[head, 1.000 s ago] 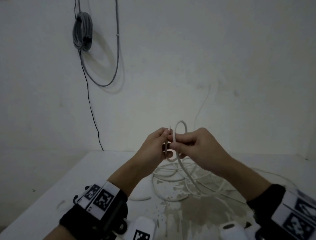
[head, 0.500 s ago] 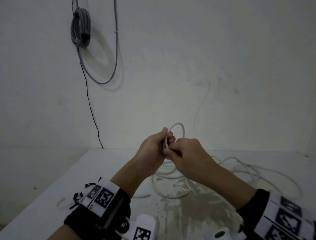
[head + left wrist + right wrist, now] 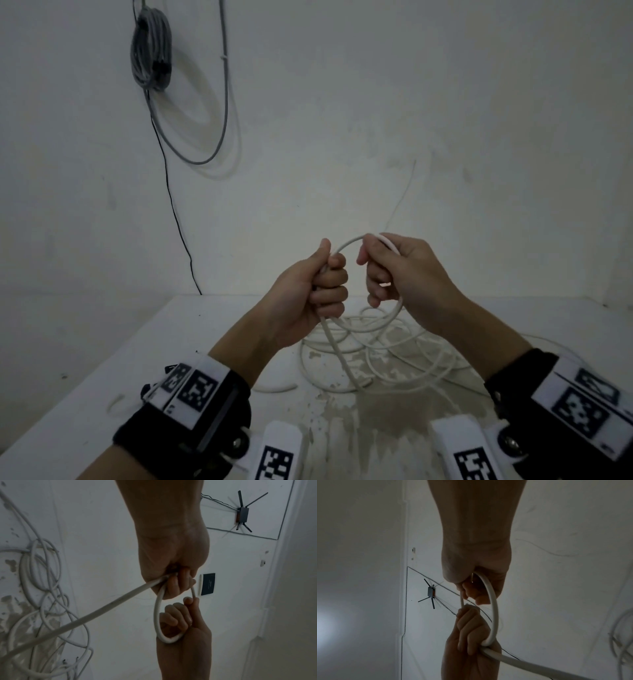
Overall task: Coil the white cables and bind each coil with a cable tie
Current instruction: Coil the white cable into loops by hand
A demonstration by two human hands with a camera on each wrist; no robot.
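Note:
A white cable (image 3: 345,244) arcs between my two hands, held up above the table (image 3: 120,342). My left hand (image 3: 330,281) grips it in a fist, with one strand running down from the fist to the loose tangle of cable (image 3: 376,359) on the table. My right hand (image 3: 378,270) holds the other side of the loop, fingers curled round it. In the left wrist view the loop (image 3: 157,615) hangs from the left hand (image 3: 173,584) into the right hand (image 3: 181,616). The right wrist view shows the same loop (image 3: 494,608) between the right hand (image 3: 476,588) and the left hand (image 3: 471,626).
A grey cable coil (image 3: 150,48) hangs on the wall at upper left, with a thin black wire (image 3: 174,212) running down behind the table. Short white pieces (image 3: 274,387) lie on the table near my left wrist. A router (image 3: 241,514) is mounted on a wall.
My hands were pressed together on a small loop. They have since moved apart sideways, and the loop between them has grown wider.

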